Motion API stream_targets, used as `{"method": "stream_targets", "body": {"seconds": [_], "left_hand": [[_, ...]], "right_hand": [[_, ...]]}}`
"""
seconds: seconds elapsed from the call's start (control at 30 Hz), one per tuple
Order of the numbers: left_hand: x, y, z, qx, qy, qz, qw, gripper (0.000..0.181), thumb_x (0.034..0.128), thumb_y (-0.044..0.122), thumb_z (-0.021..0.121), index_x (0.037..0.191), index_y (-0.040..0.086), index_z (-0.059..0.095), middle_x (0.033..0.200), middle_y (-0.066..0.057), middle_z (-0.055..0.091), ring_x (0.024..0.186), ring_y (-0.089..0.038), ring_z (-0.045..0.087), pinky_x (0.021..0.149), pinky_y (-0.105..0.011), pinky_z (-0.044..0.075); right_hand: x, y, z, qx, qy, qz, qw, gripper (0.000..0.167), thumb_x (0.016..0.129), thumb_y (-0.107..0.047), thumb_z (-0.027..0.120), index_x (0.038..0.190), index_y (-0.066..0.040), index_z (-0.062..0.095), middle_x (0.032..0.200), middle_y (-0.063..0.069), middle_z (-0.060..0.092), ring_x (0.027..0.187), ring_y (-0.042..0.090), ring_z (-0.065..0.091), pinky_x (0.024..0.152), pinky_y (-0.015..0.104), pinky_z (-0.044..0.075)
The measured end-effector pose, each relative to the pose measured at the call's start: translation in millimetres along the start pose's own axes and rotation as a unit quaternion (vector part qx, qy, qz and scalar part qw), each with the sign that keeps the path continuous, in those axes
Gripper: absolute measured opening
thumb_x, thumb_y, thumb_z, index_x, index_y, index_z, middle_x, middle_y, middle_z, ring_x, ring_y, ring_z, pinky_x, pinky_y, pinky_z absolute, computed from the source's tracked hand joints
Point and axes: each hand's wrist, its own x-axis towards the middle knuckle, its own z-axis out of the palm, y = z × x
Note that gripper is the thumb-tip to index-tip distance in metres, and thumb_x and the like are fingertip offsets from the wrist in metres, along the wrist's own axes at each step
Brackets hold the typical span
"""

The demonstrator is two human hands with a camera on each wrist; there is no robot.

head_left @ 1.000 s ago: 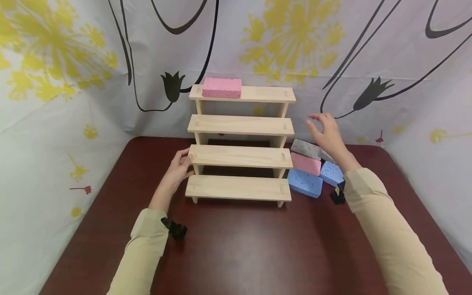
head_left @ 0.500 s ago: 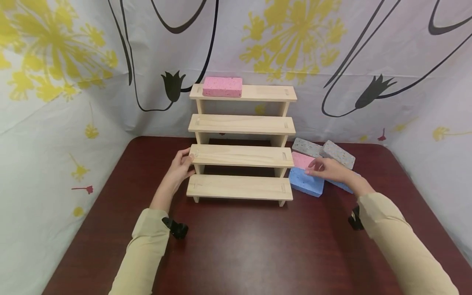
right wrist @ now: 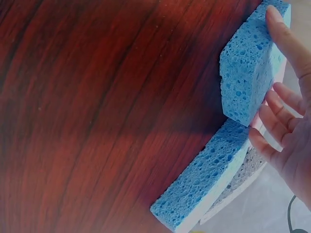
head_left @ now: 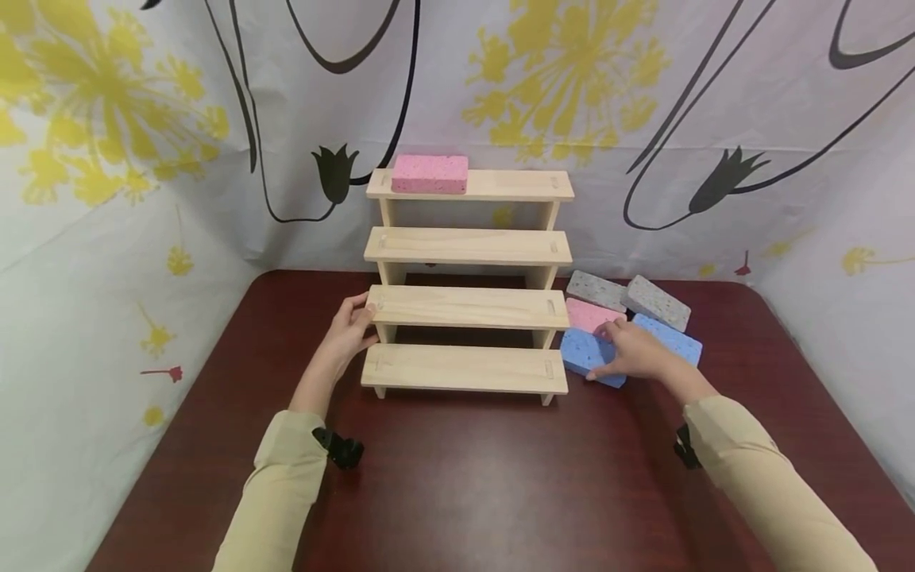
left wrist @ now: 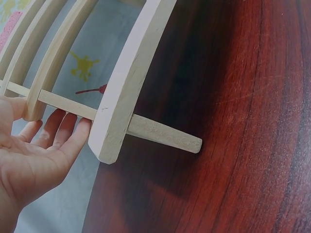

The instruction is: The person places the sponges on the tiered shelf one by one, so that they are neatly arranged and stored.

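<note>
In the head view a four-step wooden shelf (head_left: 468, 306) stands at the table's back. My left hand (head_left: 345, 332) grips its left end at the second step from the bottom, thumb on top and fingers below; the left wrist view shows fingers beneath the board (left wrist: 63, 58). To the shelf's right, my right hand (head_left: 636, 351) spans the front blue sponge (head_left: 582, 349), thumb at its front edge and fingertips at its back edge. In the right wrist view the thumb touches this blue sponge (right wrist: 243, 68), which lies against a second blue sponge (right wrist: 204, 174).
A pink sponge (head_left: 429, 175) lies on the top step at left. Behind the right hand are another pink sponge (head_left: 589, 315), two grey sponges (head_left: 596, 289) and the second blue one. Patterned cloth (head_left: 443, 95) hangs behind the dark red table (head_left: 457, 477).
My right hand has come down from beside the shelf to the sponge pile, and its thumb and fingers now span the front blue sponge. The left hand keeps its grip on the shelf.
</note>
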Motion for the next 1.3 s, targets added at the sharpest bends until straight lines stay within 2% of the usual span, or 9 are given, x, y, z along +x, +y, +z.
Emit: {"method": "stream_targets", "body": {"seconds": [0.2,0.37,0.53,0.67,0.9,1.1,1.3], "left_hand": [[0.5,-5.7,-0.3,-0.009,-0.001,-0.001,1.0000,0.052,0.0988,0.033,0.035,0.145,0.019,0.016,0.146,-0.015,0.027,0.134,-0.029,0.031,0.107,-0.046,0.035],[0.1,-6.9,-0.2,-0.010,-0.003,0.001,0.9999,0.052,0.0989,0.032,0.035,0.145,0.019,0.016,0.146,-0.015,0.027,0.135,-0.029,0.031,0.107,-0.046,0.035],[-0.9,-6.3,1.4,-0.012,-0.003,0.001,0.9999,0.052,0.0990,0.032,0.035,0.145,0.018,0.016,0.145,-0.016,0.028,0.134,-0.029,0.031,0.107,-0.047,0.035],[-0.8,-5.3,2.7,-0.013,-0.005,0.003,0.9999,0.052,0.0990,0.032,0.035,0.145,0.018,0.016,0.145,-0.016,0.028,0.134,-0.029,0.030,0.107,-0.047,0.034],[0.9,-3.3,2.1,-0.011,0.000,0.005,0.9999,0.051,0.0991,0.031,0.035,0.145,0.018,0.016,0.144,-0.016,0.029,0.133,-0.030,0.032,0.107,-0.047,0.036],[2.9,-2.7,1.5,-0.010,0.000,0.006,0.9999,0.052,0.0990,0.032,0.035,0.145,0.019,0.016,0.145,-0.016,0.029,0.134,-0.029,0.032,0.107,-0.047,0.035],[-4.3,5.2,2.4,-0.013,-0.004,-0.001,0.9999,0.051,0.0994,0.029,0.035,0.145,0.018,0.015,0.146,-0.017,0.027,0.135,-0.030,0.030,0.108,-0.047,0.034]], "right_hand": [[-1.8,-2,4,-0.009,-0.016,0.015,0.9997,0.080,0.057,-0.054,0.080,0.105,0.006,0.056,0.098,0.019,0.055,0.086,0.027,0.053,0.075,0.046,0.048],[-3.2,-5,2,0.011,-0.035,0.040,0.9985,0.079,0.057,-0.049,0.082,0.104,0.007,0.051,0.097,0.019,0.054,0.084,0.027,0.050,0.074,0.045,0.047],[-7.1,-4,-2,0.038,-0.043,0.036,0.9977,0.082,0.059,-0.043,0.082,0.113,0.006,0.046,0.107,0.023,0.052,0.098,0.035,0.050,0.086,0.052,0.045],[-12.8,2,-9,0.060,-0.041,0.035,0.9967,0.082,0.060,-0.040,0.083,0.118,0.002,0.044,0.112,0.025,0.047,0.101,0.037,0.049,0.086,0.053,0.044],[-14.1,6,-36,0.055,0.000,0.028,0.9981,0.082,0.059,-0.038,0.084,0.117,0.003,0.042,0.109,0.025,0.046,0.098,0.035,0.044,0.081,0.052,0.044],[-9.1,3,-59,0.011,0.068,0.014,0.9976,0.078,0.059,-0.034,0.084,0.114,0.003,0.044,0.105,0.023,0.047,0.096,0.036,0.043,0.076,0.052,0.044],[-3.0,-3,-76,-0.017,0.119,0.015,0.9926,0.078,0.056,-0.033,0.085,0.113,0.003,0.045,0.101,0.021,0.046,0.094,0.035,0.041,0.072,0.051,0.042]]}}
